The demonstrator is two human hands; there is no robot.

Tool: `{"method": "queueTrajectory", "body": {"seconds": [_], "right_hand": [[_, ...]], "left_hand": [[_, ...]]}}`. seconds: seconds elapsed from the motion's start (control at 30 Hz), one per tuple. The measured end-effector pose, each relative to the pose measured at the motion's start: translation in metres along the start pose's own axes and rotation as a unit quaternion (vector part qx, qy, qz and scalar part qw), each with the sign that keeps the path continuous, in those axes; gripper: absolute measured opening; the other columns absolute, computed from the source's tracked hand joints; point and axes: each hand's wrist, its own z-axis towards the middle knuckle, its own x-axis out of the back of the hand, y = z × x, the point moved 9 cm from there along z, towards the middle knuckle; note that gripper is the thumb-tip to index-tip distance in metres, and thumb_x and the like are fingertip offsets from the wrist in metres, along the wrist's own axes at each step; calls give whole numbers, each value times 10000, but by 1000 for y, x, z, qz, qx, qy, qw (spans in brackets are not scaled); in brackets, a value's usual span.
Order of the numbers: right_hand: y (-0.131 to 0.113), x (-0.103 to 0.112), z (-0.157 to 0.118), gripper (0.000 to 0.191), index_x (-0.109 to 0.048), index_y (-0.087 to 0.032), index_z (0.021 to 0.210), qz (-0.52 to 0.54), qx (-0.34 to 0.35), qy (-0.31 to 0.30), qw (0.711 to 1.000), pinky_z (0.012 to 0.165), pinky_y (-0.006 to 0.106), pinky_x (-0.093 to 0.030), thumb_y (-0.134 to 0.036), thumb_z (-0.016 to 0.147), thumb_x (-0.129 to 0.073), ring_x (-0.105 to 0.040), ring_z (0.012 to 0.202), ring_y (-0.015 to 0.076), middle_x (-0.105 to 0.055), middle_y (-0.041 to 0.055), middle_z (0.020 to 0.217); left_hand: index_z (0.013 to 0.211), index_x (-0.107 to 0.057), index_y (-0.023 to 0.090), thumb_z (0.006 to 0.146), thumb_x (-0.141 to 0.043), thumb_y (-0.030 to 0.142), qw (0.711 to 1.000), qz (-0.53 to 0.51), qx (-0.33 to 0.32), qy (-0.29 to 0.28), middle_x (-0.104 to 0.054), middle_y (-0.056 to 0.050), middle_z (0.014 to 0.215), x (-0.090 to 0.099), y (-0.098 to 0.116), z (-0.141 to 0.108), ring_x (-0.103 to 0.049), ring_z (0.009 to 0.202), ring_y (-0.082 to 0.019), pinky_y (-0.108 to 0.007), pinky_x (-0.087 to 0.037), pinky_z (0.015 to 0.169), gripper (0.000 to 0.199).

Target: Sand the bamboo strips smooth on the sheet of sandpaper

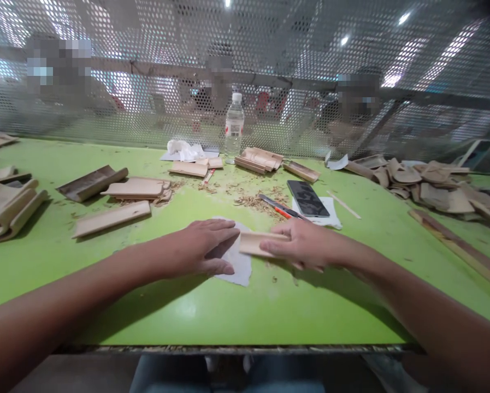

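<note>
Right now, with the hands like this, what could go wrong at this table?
1. The orange knife lies just beyond the right hand; reaching that way might bring a cut, though whether the knife is open is unclear.
2. The wooden piece in that hand might catch and tear the ragged white sheet beneath the left hand.
3. The phone, near wood shavings, might get dusty.

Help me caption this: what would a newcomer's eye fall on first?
Probably the bright green table across the foreground, where the right hand holds a curved wooden piece and the left hand is over white paper. Beyond them, a clear plastic bottle stands upright before a perforated screen, with shavings nearer the hands.
</note>
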Motion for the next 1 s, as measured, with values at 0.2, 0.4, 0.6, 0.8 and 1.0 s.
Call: {"method": "queueTrajectory", "body": {"seconds": [0.2,0.4,0.6,0.8,1.0], "right_hand": [[-10,21,-1,484,-618,-196,754,-121,56,121,984,521,291,-306,-631,946,-530,-519,537,166,-609,27,629],[-17,15,-3,455,-635,-191,787,-127,75,116,982,550,298,-306,-576,984,-492,-529,577,178,-600,24,638],[-16,-3,1,465,-569,-198,761,25,109,45,993,514,253,-337,-619,959,-560,-516,550,133,-577,-23,635],[-11,-2,3,426,-599,-191,769,87,101,26,991,513,237,-400,-587,918,-653,-548,527,129,-612,-25,598],[-15,2,-1,380,-653,-169,862,151,95,11,984,441,208,-365,-545,893,-699,-461,434,69,-688,1,700]], "left_hand": [[1477,-479,184,1008,-637,470,1000,-1,2,7,-422,-176,1594,2,0,-2,-383,1466,-369,-456,-321,1161,571],[1400,-548,201,972,-669,512,998,-45,10,36,-485,-159,1544,3,-3,2,-441,1410,-380,-462,-346,1130,542],[982,-696,176,979,-610,524,974,-191,84,85,-710,-50,957,12,-14,8,-665,874,-248,-309,-473,755,358],[961,-685,167,1043,-489,513,962,-253,73,72,-676,-19,886,23,-10,4,-626,821,-203,-266,-437,689,406],[868,-613,167,1053,-458,499,961,-264,56,57,-611,1,784,23,-16,6,-586,724,-173,-251,-414,635,411]]}}
